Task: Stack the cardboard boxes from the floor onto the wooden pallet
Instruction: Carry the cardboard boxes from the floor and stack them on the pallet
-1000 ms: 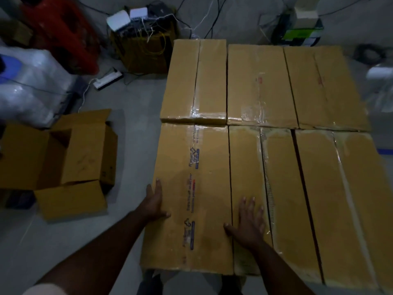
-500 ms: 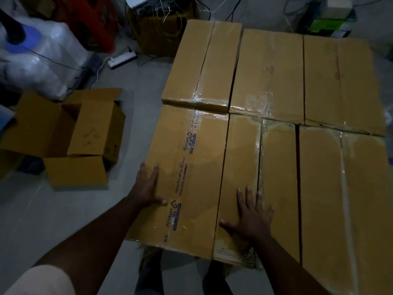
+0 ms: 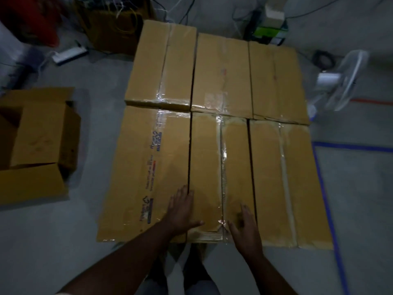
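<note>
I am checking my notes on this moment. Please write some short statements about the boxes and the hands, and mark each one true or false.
1. Six sealed boxes lie in two rows of three. True.
2. The left hand grips the open box. False: it lies flat across the seam by the near middle box.
3. The right hand rests on the near middle box. True.
4. The open box sits on the stack. False: it stands on the floor, to the left.

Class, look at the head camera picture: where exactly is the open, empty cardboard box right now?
The open cardboard box sits on the grey floor at the left edge of the view, apart from the block of sealed boxes.
</note>
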